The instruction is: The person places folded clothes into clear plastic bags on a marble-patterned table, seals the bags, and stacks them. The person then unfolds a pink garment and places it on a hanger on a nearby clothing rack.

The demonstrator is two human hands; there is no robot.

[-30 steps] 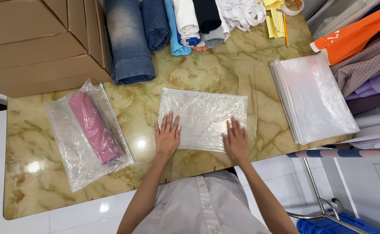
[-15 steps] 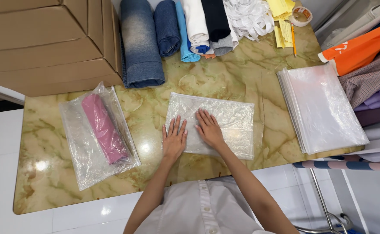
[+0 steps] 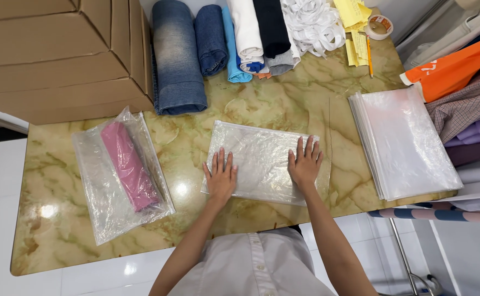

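- On the marbled desk, near its front edge, a clear plastic bag lies flat, and both hands rest on it.
- Left hand: open, palm down, fingers spread, pressing the bag's lower left part.
- Right hand: also open and flat, fingers pointing away from the person, on the bag's right side. Neither hand grips anything.
- Whether this bag is empty I cannot tell; it looks flat and only wrinkled.
- Step in hand, as I judge it: smoothing the bag flat against the desk, with the palms set well apart.
- Any further move on the bag would call for even palm pressure, since the thin film could crease or slide on the glossy top.
- To the left, well apart, a second clear bag holds a rolled pink garment.
- To the right, a stack of clear bags sits at the desk's edge.
- Along the far side lie rolled jeans, other rolled clothes and a tape roll; cardboard boxes stand at far left.
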